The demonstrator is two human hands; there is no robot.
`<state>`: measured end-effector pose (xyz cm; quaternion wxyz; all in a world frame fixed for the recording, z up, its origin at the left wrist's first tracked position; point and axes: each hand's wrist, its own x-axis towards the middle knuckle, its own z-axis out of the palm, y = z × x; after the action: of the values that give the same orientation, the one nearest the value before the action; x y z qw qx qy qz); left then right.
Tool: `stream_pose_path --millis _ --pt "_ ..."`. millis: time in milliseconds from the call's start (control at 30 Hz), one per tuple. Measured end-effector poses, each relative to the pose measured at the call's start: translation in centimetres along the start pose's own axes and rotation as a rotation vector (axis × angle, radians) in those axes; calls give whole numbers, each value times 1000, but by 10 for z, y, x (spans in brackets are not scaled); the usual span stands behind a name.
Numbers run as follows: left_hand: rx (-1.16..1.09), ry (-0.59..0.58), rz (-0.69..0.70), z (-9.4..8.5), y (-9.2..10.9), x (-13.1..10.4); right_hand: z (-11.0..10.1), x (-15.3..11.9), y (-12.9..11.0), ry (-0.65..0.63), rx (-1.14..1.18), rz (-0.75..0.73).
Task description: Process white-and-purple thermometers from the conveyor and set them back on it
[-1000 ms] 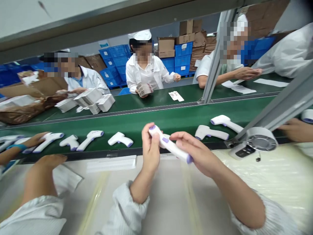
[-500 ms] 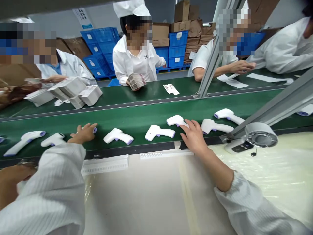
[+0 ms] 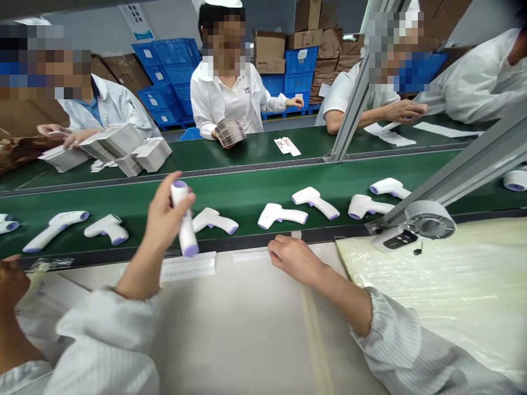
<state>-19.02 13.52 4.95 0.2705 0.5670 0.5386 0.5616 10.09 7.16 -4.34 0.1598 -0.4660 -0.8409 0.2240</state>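
My left hand (image 3: 168,214) is closed around a white infrared thermometer (image 3: 186,227) with purple ends, held above the near edge of the green conveyor belt (image 3: 230,189). Just beyond it, another gun-shaped thermometer (image 3: 212,220) lies on the belt. My right hand (image 3: 298,259) is over the belt's black rim, its fingers curled together and nothing visible in them. Closest to it on the belt is a thermometer (image 3: 282,215), with a second thermometer (image 3: 316,202) farther back. The right fingers are beside a white slotted strip (image 3: 249,255) on the worktop.
A grey metal post (image 3: 465,170) slants across the right, with a small white fan (image 3: 430,219) at its foot. Plastic sheeting (image 3: 453,274) covers the right worktop. Another person's hand (image 3: 12,285) is at far left. Co-workers across the belt handle white boxes (image 3: 117,145) and papers.
My left hand has lifted a thermometer off the belt and brought it right, tilted upright. My right hand has left a thermometer, drawn back left and curled. Thermometers on the belt have shifted right.
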Motion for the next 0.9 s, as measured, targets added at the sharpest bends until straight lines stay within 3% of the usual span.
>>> stream_pose_path --millis 133,233,433,567,700,767,900 --pt "-91 -83 -164 65 29 -66 -9 -7 0 153 353 -7" --pt "-213 -136 -284 91 40 -87 -15 -8 -1 269 567 22" --pt "-295 -82 -348 92 43 -83 0 1 -5 42 19 3" --pt "-278 -144 -383 90 42 -86 13 5 -5 12 -5 0" --pt "-287 -157 -381 96 38 -91 8 3 -4 9 42 10" --pt "-285 -147 -390 100 37 -95 -3 -1 -3 88 254 24" --pt "-300 -171 -403 116 43 -112 -33 -10 -10 405 1143 114"
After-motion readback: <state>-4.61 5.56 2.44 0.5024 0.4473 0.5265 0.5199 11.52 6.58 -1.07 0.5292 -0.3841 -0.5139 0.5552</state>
